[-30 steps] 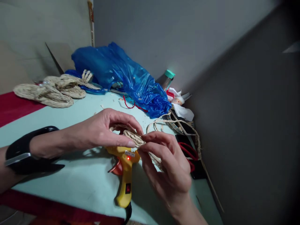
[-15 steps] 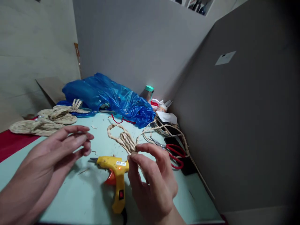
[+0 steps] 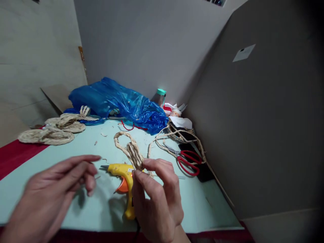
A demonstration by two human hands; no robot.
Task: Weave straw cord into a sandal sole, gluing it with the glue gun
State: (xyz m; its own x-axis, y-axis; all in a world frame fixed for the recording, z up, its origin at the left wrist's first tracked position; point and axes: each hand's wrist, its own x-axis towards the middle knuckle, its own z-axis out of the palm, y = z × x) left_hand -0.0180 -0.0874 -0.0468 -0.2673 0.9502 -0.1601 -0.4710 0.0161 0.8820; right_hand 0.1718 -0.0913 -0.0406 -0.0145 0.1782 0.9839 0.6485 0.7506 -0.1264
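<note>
My right hand (image 3: 159,195) pinches the lower end of a looped, braided straw cord (image 3: 134,153) between thumb and fingers. The cord is folded into several tight strands with a larger loop standing out at the upper left. Behind that hand lies a yellow glue gun (image 3: 129,192) with an orange trigger, its nozzle toward the left; the hand covers part of its body. To the left of the nozzle, my left hand (image 3: 63,189) hangs over the table, slightly blurred, index finger stretched out and fingers apart, nothing visible in it.
Red-handled scissors (image 3: 189,163) and a long loose straw cord (image 3: 202,148) lie at the right. A blue plastic bag (image 3: 118,101) sits at the back beside a jar with a green lid (image 3: 161,96). Woven straw soles (image 3: 48,135) rest at the left. Grey panels (image 3: 152,44) enclose the back and right.
My left hand has moved down, its index finger now straighter. My right hand has shifted slightly left with the looped cord, which stands more upright. The view has tilted a little.
</note>
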